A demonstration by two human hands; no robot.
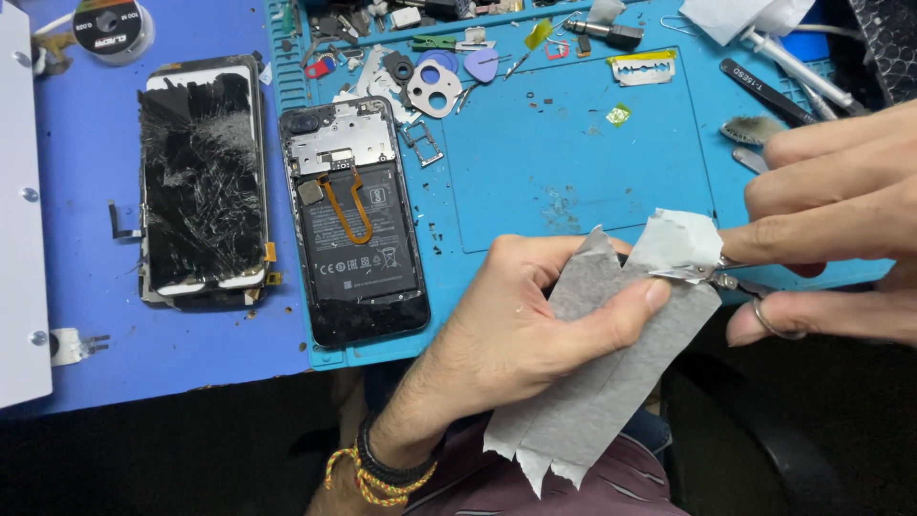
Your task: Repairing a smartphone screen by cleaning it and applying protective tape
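Our left hand [521, 315] pinches a grey rectangular strip of adhesive sheet [597, 368] between thumb and fingers, holding it flat and off the near edge of the blue silicone work mat [564, 172], seemingly so the blades meet it squarely. Our right hand [841, 220] is closed around small metal scissors [716, 275], tips at the strip's white-backed far corner. To the left lie an opened black phone with exposed battery [358, 229] and, further left, a shattered black screen panel [202, 182], both untouched.
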